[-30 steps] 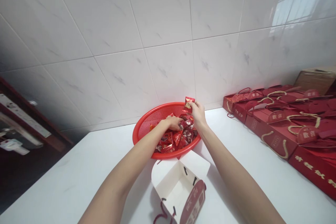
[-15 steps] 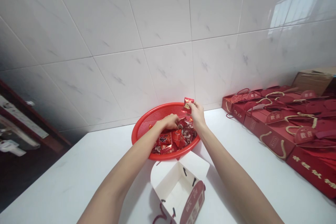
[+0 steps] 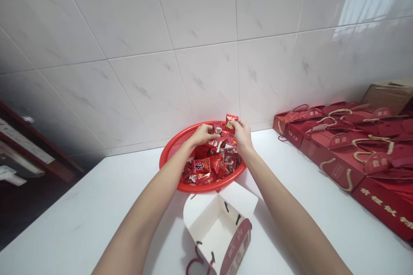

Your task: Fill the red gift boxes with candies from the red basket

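Note:
Between the fingers of my left hand (image 3: 203, 134) is a small dark-red wrapped candy (image 3: 217, 128), held above the red plastic basket (image 3: 169, 154). My right hand (image 3: 242, 134) pinches a shiny red-and-gold snack packet (image 3: 231, 122) at the basket's far right rim. Both hands are closed and close together. Several red wrapped candies (image 3: 201, 166) lie heaped in the basket below them. In front of it stands an open gift box (image 3: 215, 232), white inside with a dark-red printed side; its inside shows bare.
Rows of dark-red gift boxes (image 3: 342, 159) with rope handles fill the right of the white table (image 3: 129, 197). Behind them sits a brown cardboard box (image 3: 385, 99). A tiled wall (image 3: 206, 81) runs along the back edge. Shelving (image 3: 29, 150) stands beyond the left edge.
My left hand has risen out of the candy heap with a dark-red candy in its fingers. My right hand still holds its packet, near the same place.

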